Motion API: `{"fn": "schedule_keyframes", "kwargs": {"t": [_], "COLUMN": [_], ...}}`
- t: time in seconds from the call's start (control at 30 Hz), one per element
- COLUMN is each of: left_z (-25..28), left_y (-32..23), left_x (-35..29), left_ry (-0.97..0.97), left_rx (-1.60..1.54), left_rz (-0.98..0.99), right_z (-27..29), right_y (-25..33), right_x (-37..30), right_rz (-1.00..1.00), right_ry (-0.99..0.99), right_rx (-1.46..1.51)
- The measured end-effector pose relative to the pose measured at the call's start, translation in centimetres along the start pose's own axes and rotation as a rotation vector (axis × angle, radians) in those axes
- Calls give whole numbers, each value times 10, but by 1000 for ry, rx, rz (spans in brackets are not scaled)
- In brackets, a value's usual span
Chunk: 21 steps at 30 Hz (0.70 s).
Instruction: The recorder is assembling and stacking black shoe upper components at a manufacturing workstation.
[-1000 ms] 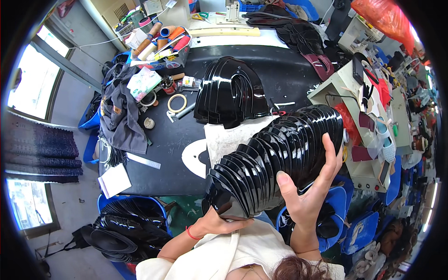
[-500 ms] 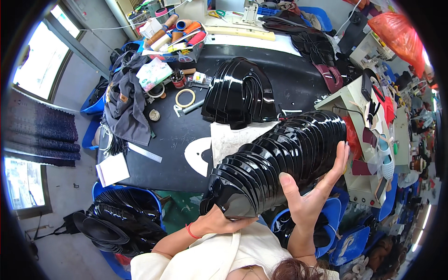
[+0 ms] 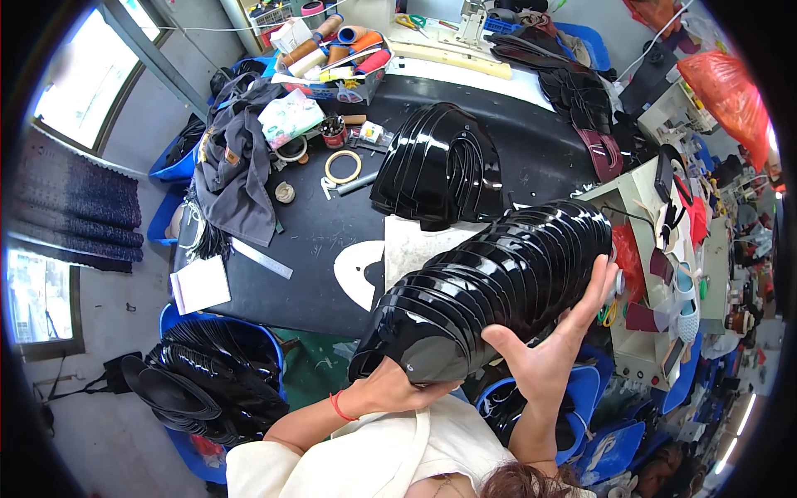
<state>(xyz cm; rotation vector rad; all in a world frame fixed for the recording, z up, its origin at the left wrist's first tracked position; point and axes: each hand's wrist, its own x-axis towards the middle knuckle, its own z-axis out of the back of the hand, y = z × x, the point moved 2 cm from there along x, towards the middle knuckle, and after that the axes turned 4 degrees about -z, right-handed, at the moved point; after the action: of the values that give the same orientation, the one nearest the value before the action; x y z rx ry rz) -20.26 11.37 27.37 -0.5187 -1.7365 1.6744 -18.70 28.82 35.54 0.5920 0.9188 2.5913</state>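
A long fanned stack of glossy black curved pieces, like patent shoe uppers, slants across the front of the table. My left hand, with a red string on its wrist, grips the stack's near left end; the fingers underneath are partly hidden. My right hand lies along the stack's right side, thumb and fingers stretched out, palm toward the pieces. Just beyond, a second stack of the same black pieces stands arched on the black table. A white sheet and a white curved template lie partly under the held stack.
Thread spools fill a basket at the back left. A tape roll, a ruler, a notepad and a grey cloth lie on the left. Blue bins of black pieces flank me. A cream machine cabinet stands right.
My view has shifted slightly, so the table things sit a little further right. The held stack tilts a bit, and my right hand has slid slightly left and down along it.
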Motion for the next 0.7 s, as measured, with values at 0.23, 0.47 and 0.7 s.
{"fn": "schedule_keyframes", "kwargs": {"t": [0.23, 0.47, 0.7], "left_z": [0, 7, 11], "left_y": [3, 2, 11], "left_x": [-3, 2, 4], "left_ry": [40, 30, -6], "left_rx": [92, 150, 227], "left_rz": [4, 35, -8], "right_z": [-12, -19, -22], "right_y": [-7, -2, 4], "right_x": [1, 6, 12], "right_rz": [-21, 19, 72], "right_ry": [19, 70, 126], "right_rx": [58, 49, 58]}}
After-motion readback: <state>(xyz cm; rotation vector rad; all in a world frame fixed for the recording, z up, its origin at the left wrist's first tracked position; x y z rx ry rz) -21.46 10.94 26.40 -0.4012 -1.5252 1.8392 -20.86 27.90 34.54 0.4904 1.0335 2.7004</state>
